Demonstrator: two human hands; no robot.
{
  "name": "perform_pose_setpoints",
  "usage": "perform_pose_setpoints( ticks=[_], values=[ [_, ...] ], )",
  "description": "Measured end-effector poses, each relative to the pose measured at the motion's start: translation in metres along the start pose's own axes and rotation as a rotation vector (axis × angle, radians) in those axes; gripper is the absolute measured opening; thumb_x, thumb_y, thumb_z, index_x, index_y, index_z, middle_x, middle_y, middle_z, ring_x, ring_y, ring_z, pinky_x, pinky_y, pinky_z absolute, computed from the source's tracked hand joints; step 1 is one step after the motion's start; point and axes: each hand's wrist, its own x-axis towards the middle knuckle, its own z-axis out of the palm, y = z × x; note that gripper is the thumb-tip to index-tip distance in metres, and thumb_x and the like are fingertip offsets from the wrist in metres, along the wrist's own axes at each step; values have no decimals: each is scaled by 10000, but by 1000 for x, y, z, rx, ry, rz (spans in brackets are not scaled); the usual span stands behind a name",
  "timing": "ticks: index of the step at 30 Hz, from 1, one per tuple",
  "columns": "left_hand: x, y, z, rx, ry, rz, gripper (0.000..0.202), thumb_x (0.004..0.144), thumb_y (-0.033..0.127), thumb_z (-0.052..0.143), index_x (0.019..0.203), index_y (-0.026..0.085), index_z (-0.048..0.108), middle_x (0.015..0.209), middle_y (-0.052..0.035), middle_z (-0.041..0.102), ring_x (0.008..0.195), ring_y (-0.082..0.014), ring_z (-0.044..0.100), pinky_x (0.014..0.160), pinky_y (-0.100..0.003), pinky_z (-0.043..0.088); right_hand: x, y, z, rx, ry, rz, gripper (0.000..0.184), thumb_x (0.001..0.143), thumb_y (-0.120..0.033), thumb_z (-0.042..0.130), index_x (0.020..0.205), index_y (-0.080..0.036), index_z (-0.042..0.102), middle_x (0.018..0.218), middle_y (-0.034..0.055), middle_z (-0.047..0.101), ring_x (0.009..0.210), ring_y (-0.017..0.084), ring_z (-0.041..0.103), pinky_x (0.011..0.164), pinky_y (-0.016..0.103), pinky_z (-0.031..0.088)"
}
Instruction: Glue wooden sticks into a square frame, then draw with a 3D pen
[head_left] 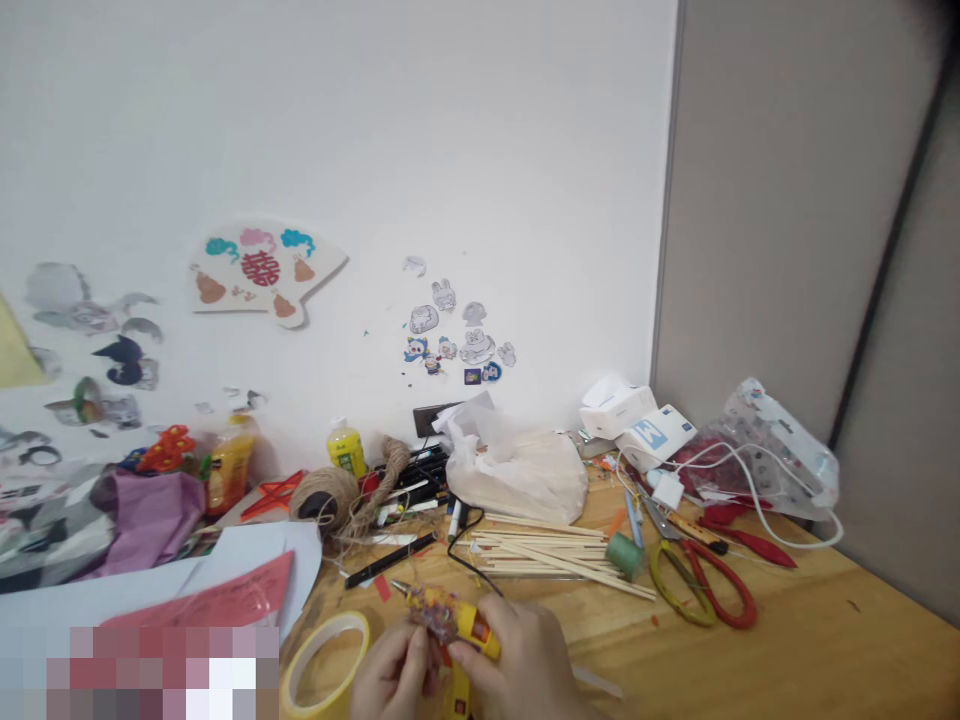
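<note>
Right hand (525, 665) is gripping the glue gun (476, 632), left hand (394, 670) fingers are pinching a glittery bit (433, 608) at its tip, seemingly mid-gluing, sticks (540, 555) lying unused beyond.

Pretty messy wooden desk (787, 640) here. Down at the bottom edge, the right hand (517, 665) is wrapped around a yellow glue gun (478, 633), and the left hand (390, 672) pinches a little multicoloured craft piece (433, 608) right at its nozzle. A yellow tape roll (324, 662) sits just left of the hands. Wooden sticks (547, 558), a green thread spool (624, 553) and red-handled scissors (709, 585) lie further back.
</note>
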Motion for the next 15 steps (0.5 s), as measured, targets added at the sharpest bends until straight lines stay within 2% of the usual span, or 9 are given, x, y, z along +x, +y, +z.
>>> perform_pose_setpoints(
  ticks=[4,10,15],
  values=[
    [2,1,-1,11,-29,16,583,805,643,392,443,202,513,438,-18,539,441,-162,533,470,-255,421,2,1,-2,36,-48,48,175,706,-361,705,706,-213,610,618,-14,681,552,160,624,485,241,268],
    [4,6,-6,-83,-135,-26,513,813,577,449,499,191,573,467,-24,590,468,-168,563,506,-258,438,9,2,-10,147,-226,155,141,697,-302,713,711,-193,625,658,-8,682,611,160,618,515,217,289],
    [4,10,-3,-162,-169,-67,517,780,615,468,508,187,568,462,-30,595,450,-176,572,486,-267,447,8,8,-7,151,-242,127,141,756,-326,655,735,-190,624,670,0,678,624,162,619,529,219,299]
  ],
)
